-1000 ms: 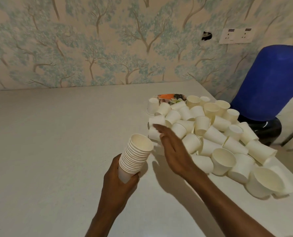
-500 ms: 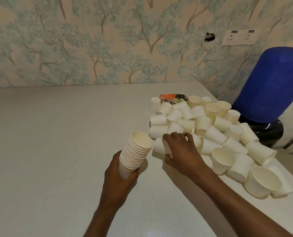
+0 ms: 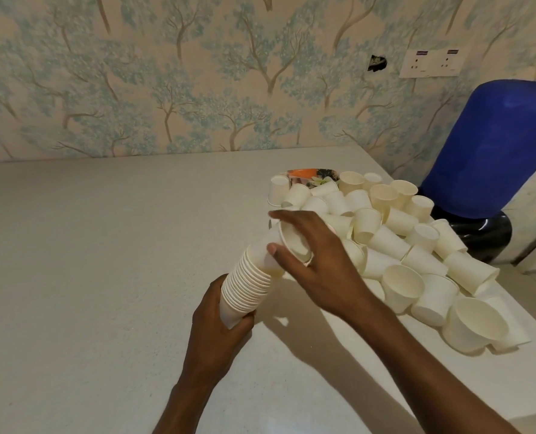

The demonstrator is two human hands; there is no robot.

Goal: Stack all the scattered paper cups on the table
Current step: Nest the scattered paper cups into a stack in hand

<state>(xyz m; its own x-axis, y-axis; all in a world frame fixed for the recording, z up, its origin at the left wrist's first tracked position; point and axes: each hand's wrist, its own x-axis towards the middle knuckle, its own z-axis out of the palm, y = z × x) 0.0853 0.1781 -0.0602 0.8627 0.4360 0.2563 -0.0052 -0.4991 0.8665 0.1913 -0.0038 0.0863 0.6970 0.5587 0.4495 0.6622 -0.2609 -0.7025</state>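
Observation:
My left hand [image 3: 212, 327] grips the base of a tilted stack of nested white paper cups [image 3: 246, 288], leaning up and to the right. My right hand [image 3: 320, 261] holds a single paper cup [image 3: 291, 242] by its rim, its bottom pushed partway into the stack's top. To the right, a heap of several loose paper cups [image 3: 395, 245] lies scattered on the white table [image 3: 104, 277], some upright, most on their sides.
A colourful printed wrapper [image 3: 310, 174] lies at the far end of the heap. A blue chair [image 3: 492, 145] stands off the table's right edge. The wallpapered wall with a socket plate [image 3: 429, 62] runs along the table's back.
My right hand lifted a cup out of the heap and brought it left onto the top of the stack. The left hand kept hold of the stack.

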